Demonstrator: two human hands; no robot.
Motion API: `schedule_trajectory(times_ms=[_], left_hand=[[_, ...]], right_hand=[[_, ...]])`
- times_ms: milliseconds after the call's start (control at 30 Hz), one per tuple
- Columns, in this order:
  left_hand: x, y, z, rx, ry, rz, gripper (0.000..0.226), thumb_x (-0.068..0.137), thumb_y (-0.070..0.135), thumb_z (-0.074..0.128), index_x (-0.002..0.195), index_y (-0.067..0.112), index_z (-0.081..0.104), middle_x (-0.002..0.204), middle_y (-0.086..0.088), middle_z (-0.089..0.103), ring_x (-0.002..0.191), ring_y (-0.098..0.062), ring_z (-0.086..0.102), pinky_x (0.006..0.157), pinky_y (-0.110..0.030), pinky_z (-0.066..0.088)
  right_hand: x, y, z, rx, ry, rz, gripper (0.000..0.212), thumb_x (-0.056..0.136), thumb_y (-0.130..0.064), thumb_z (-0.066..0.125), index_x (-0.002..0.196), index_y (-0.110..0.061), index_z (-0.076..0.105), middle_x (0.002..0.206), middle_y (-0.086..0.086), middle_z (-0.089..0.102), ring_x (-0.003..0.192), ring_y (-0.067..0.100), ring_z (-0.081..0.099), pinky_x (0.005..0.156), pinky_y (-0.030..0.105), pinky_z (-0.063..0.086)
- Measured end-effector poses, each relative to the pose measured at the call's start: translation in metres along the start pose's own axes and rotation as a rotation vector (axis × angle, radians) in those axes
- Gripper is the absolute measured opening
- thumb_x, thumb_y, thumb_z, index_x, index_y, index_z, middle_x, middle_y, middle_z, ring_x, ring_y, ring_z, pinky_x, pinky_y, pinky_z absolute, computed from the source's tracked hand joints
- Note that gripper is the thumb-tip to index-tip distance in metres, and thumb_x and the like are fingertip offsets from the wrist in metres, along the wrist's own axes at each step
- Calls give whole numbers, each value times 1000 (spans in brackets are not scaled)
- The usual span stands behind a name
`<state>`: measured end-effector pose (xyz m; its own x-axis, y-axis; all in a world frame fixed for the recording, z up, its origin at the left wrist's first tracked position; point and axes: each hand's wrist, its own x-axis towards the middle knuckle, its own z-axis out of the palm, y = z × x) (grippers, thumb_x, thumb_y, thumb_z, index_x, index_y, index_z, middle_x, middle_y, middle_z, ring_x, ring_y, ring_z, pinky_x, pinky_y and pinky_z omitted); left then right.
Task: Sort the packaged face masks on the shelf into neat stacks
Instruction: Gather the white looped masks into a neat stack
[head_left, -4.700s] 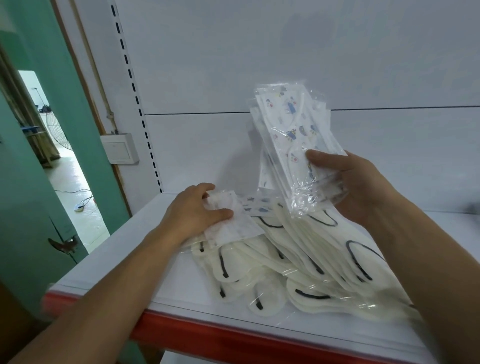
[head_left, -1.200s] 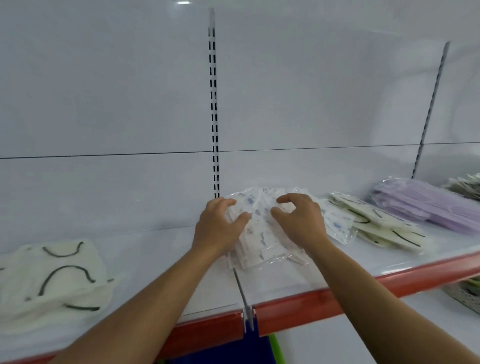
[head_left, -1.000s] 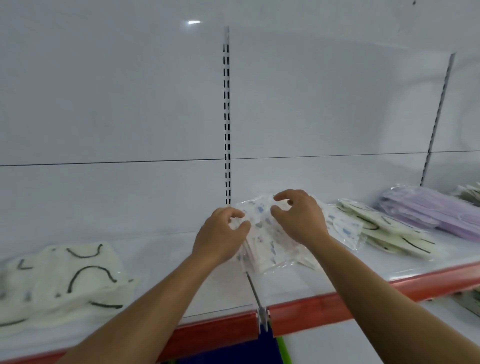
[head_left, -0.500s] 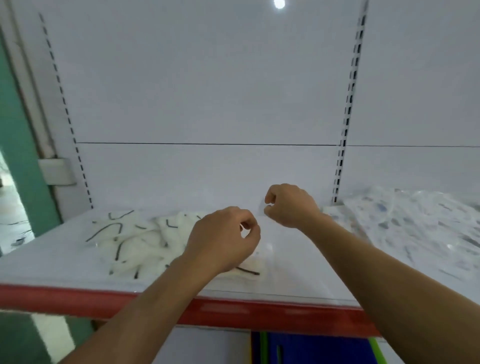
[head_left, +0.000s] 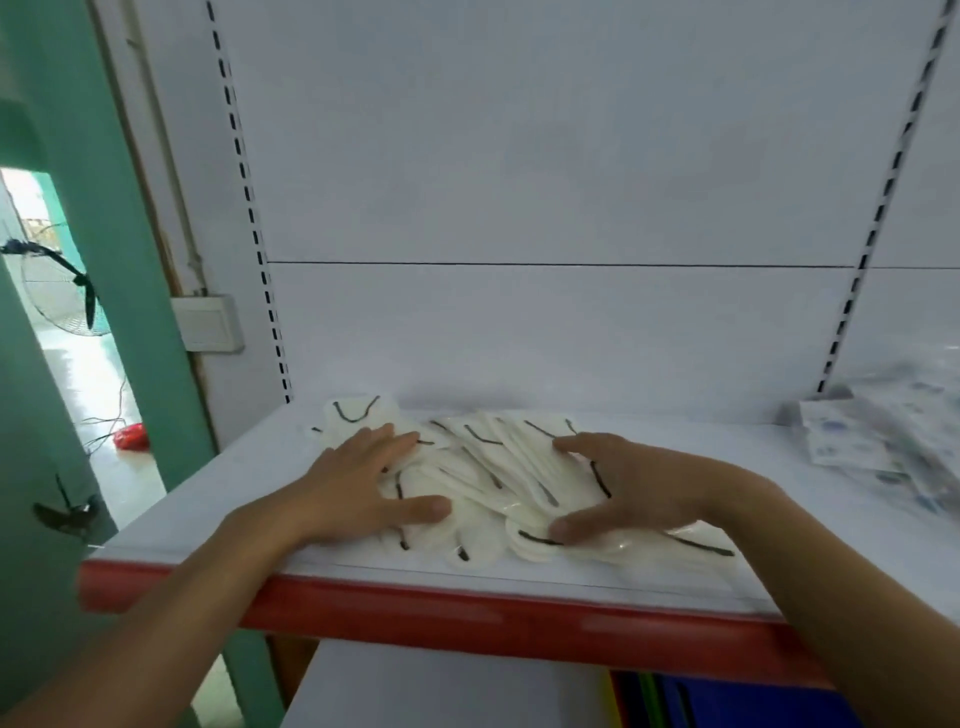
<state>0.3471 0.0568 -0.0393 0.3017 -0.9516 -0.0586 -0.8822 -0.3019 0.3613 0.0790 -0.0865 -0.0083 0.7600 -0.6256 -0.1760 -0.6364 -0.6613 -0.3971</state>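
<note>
The white masks (head_left: 493, 478) sprawl loose on the shelf (head_left: 208, 509); the hands, curled in the air half a second ago, now bracket the heap, left hand (head_left: 358, 483) flat at nine o'clock, right hand (head_left: 639, 488) spread wide at three; squaring it up likely begins.

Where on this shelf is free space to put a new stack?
The white shelf is bare between the pile of cream packaged masks with black loops and the blue-printed packaged masks at right, and at its left end. Crowded middle: left hand and right hand rest on the pile.
</note>
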Motion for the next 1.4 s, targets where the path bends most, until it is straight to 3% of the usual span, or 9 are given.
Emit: schedule_trajectory(times_ms=[233, 400, 533, 633, 800, 967, 1133, 1300, 1400], left_hand=[[20, -3, -9, -100, 181, 79, 81, 76, 78, 52, 146, 43, 35, 159, 14, 25, 145, -8, 25, 115, -35, 24], [17, -5, -11, -72, -19, 252, 114, 49, 96, 53, 148, 53, 19, 162, 20, 6, 148, -3, 5, 122, -42, 11], [19, 1, -8, 49, -17, 271, 97, 59, 90, 57, 145, 57, 25, 157, 27, 19, 143, -1, 24, 118, -38, 26], [29, 4, -12, 56, 218, 274, 56, 80, 73, 57, 130, 49, 55, 127, 25, 59, 110, -1, 56, 88, -25, 43], [43, 8, -20, -241, 407, 194, 43, 90, 56, 58, 66, 20, 52, 59, 8, 46, 61, -17, 47, 59, -31, 33], [40, 16, -34, -780, 347, 69, 39, 83, 59, 63, 103, 26, 60, 110, 9, 57, 97, -11, 53, 74, -27, 43], [23, 21, -8, 0, -118, 208, 103, 66, 76, 68, 151, 47, 19, 156, 19, 25, 147, -12, 21, 118, -37, 23], [36, 23, -10, -143, 327, 239, 15, 97, 44, 54, 107, 38, 63, 94, 13, 66, 87, -15, 58, 70, -26, 41], [45, 22, -24, -556, 391, 101, 15, 97, 34, 57, 93, 24, 68, 89, 3, 65, 80, -16, 57, 68, -27, 40]], right_hand=[[22, 6, -3, 350, 512, 41, 23, 90, -43, 63, 104, -26, 62, 94, -6, 64, 85, 15, 57, 72, 26, 42], [13, 5, -7, 634, 664, 142, 24, 91, -45, 63, 107, -28, 63, 95, -3, 63, 81, 15, 56, 70, 28, 43], [-1, -12, -1, 414, 306, 44, 78, 73, -59, 71, 141, -44, 37, 134, -20, 47, 118, 4, 49, 91, 21, 41], [-2, -23, 10, 122, 17, 24, 106, 66, -64, 77, 151, -47, 15, 154, -22, 23, 137, 5, 31, 111, 28, 26], [12, -18, 9, -30, 445, 22, 47, 90, -46, 63, 135, -42, 49, 132, -8, 59, 116, 14, 55, 98, 29, 42], [21, -4, -11, 427, 633, 135, 12, 94, -28, 60, 93, -17, 65, 78, 0, 55, 73, 20, 47, 66, 31, 35], [17, -7, -4, 556, 539, 101, 9, 91, -35, 66, 92, -26, 65, 88, -3, 62, 78, 12, 53, 78, 29, 39], [21, -7, -10, 662, 677, 122, 8, 92, -25, 63, 93, -20, 69, 86, 2, 64, 72, 18, 55, 72, 30, 41], [17, -1, -16, 822, 704, 166, 13, 94, -29, 61, 90, -20, 69, 88, 3, 67, 76, 21, 59, 75, 32, 46]])
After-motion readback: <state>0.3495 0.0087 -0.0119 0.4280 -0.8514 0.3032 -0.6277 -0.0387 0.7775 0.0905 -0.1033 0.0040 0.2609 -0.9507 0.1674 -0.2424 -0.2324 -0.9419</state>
